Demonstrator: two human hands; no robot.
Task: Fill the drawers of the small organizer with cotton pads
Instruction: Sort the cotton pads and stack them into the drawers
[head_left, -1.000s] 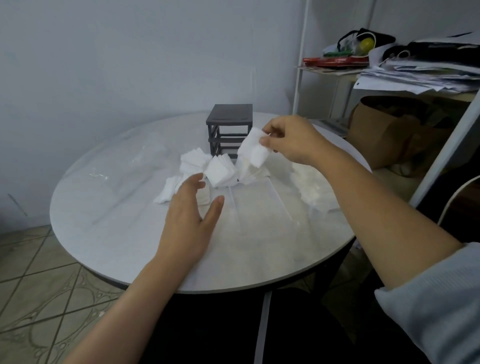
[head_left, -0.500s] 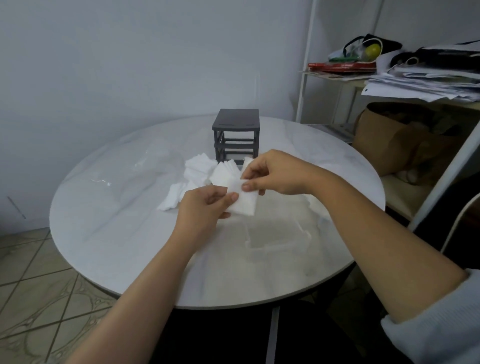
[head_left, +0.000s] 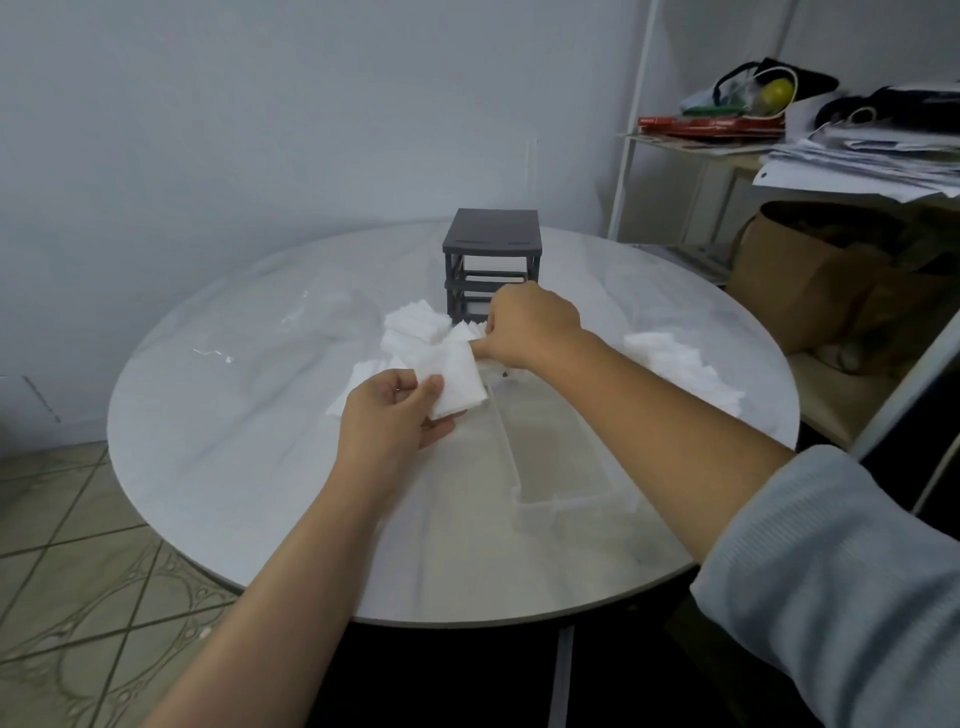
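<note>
Cotton pads (head_left: 452, 382): white, square, stacked | left hand (head_left: 389, 415) pinches them | right hand (head_left: 530, 332) curled at pile (head_left: 415, 330), grip unclear

Glossy marble-look table (head_left: 218, 447); matt dark plastic organizer (head_left: 491, 244); soft white cotton pads (head_left: 452, 376); clear plastic drawer (head_left: 561, 462).

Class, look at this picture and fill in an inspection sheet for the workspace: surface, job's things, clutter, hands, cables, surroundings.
Surface: round white marbled table.
Job's things: dark grey organizer frame at the far side, upper slots empty; loose cotton pads before it; another pad heap at the right; clear drawer near the front, seemingly empty.
Clutter: possibly clear plastic film, hard to tell.
Hands: left hand holds a pad stack; right hand curled at the loose pads, grip hidden.
Cables: nothing seen.
Surroundings: shelf with papers, brown bag, tiled floor.
</note>
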